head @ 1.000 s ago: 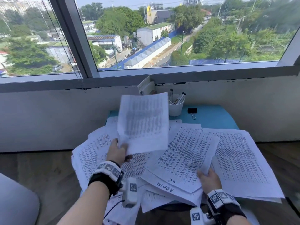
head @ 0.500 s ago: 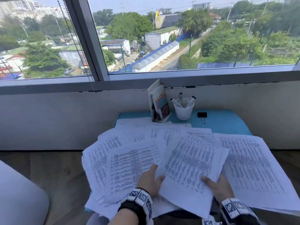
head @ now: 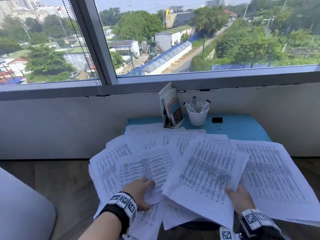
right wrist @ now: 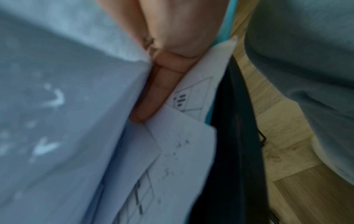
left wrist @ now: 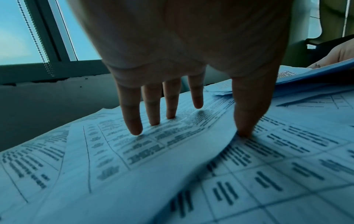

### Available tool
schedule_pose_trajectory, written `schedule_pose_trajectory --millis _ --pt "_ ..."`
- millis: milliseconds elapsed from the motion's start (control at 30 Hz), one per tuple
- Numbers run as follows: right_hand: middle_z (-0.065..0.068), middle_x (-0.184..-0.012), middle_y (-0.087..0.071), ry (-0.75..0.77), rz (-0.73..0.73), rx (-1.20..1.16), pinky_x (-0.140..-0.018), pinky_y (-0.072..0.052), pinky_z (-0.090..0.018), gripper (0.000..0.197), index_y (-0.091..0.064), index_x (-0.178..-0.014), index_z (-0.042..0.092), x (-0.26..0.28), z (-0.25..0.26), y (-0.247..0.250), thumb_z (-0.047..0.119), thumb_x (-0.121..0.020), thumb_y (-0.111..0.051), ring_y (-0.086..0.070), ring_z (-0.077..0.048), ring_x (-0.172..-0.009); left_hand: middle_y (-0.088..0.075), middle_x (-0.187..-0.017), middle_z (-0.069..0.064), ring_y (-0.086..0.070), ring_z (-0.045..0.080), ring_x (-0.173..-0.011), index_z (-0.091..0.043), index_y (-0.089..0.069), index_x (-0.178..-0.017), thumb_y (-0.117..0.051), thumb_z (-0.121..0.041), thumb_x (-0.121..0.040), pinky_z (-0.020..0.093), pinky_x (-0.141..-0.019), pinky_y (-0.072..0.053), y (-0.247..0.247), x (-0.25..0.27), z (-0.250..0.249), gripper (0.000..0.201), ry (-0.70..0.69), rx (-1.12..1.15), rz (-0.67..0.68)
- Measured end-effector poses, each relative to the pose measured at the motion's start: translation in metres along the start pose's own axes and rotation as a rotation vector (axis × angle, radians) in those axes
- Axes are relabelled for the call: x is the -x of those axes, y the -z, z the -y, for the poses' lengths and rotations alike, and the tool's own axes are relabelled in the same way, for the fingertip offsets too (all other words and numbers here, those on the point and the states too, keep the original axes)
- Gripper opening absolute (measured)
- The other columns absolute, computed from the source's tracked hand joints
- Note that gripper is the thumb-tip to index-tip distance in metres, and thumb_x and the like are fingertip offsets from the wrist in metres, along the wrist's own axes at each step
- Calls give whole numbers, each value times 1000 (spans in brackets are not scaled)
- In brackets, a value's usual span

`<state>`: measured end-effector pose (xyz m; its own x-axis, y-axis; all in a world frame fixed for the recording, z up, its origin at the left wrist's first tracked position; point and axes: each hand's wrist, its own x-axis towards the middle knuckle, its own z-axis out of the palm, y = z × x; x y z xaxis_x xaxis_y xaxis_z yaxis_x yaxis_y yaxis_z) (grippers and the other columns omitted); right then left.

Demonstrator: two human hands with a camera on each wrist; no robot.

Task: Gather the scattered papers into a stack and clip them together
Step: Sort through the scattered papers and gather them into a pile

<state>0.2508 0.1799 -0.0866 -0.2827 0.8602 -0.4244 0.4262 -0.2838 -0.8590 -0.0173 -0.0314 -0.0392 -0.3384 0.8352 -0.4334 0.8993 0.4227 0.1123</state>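
Printed papers (head: pixel 152 146) lie scattered and overlapping across a small blue table (head: pixel 242 129). My left hand (head: pixel 143 186) lies flat on one sheet (head: pixel 147 167) at the near left; in the left wrist view its straight fingers (left wrist: pixel 134 128) touch that sheet (left wrist: pixel 153 159). My right hand (head: pixel 237 193) holds a few gathered sheets (head: pixel 206 175), lifted at the near edge, with the thumb on top and fingers (right wrist: pixel 153 94) beneath. A black binder clip (head: pixel 217 120) lies at the back of the table, apart from both hands.
A white cup of markers (head: pixel 197 116) and a leaflet holder (head: pixel 170 110) stand at the table's back edge against the wall under the window. A large sheet (head: pixel 273 172) overhangs the table's right side. A pale rounded seat (head: pixel 20 208) is at the near left on wooden floor.
A second ago my left hand held one sheet raised. That sheet has come down, and the left hand has moved left onto another sheet. The right hand keeps its hold on the gathered sheets.
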Motion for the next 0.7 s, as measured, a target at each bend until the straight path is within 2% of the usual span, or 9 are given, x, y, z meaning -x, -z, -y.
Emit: schedule_pose_trajectory --millis 100,200,267,367,467,533,567,633,700 --pt "-15 -118 -62 -8 -2 6 -97 -46 -48 40 -49 -133 11 -3 -2 -1 8 -93 -52 -60 -34 -104 -46 -124 -3 -51 22 -111 -29 -39 -127 -59 -37 -76 37 -83 -50 -2 2 -6 55 -11 -51 -45" --pt "-15 -105 -63 -14 8 -34 -95 -47 -48 31 -55 -124 9 -1 -2 0 7 -93 -52 -61 -33 -97 -39 -128 3 -46 26 -114 -15 -46 -117 -48 -27 -85 38 -79 -46 -10 7 -21 34 -47 -178 -96" --pt "-14 -102 -63 -10 1 -38 -94 -47 -47 30 -56 -122 9 1 -1 0 7 -93 -51 -60 -33 -96 -42 -124 2 -47 24 -110 -14 -49 -108 -42 -28 -89 36 -75 -44 -12 10 -25 24 -64 -153 -156" --pt "-12 -104 -62 -8 -6 -45 -95 -46 -47 32 -55 -126 10 2 -1 -1 8 -94 -51 -60 -32 -98 -46 -89 -5 -49 19 -78 -22 -40 -76 -41 -36 -84 30 -65 -42 -3 13 -17 16 16 158 -373" --pt "-11 -102 -62 -7 -19 -47 -95 -47 -47 32 -55 -125 10 3 0 -1 9 -94 -50 -60 -32 -97 -49 -63 -1 -47 22 -63 -20 -38 -61 -56 -27 -81 27 -55 -35 20 20 -6 27 256 559 -686" --pt "-12 -100 -62 -8 -21 -32 -93 -48 -46 31 -55 -125 10 5 2 -1 9 -94 -49 -61 -31 -94 -53 -60 2 -49 23 -62 -19 -43 -60 -59 -18 -84 28 -55 -34 41 25 -3 29 380 727 -839" --pt "-12 -99 -62 -3 -21 -16 -91 -49 -46 31 -55 -125 8 6 2 -1 9 -94 -50 -61 -31 -92 -55 -62 1 -50 21 -61 -19 -45 -62 -58 -17 -85 26 -56 -34 50 26 -6 27 387 755 -892" --pt "-13 -99 -62 13 -21 -8 -89 -50 -47 35 -51 -129 7 7 3 0 8 -94 -51 -61 -31 -89 -57 -68 -4 -53 11 -61 -20 -48 -70 -57 -15 -88 19 -53 -37 64 25 -22 20 283 745 -930" --pt "-12 -97 -61 33 -18 -22 -78 -52 -42 42 -44 -135 9 10 6 0 6 -93 -51 -61 -31 -85 -59 -71 -3 -56 11 -62 -23 -50 -79 -55 -14 -88 16 -55 -43 69 16 -46 14 119 678 -887"
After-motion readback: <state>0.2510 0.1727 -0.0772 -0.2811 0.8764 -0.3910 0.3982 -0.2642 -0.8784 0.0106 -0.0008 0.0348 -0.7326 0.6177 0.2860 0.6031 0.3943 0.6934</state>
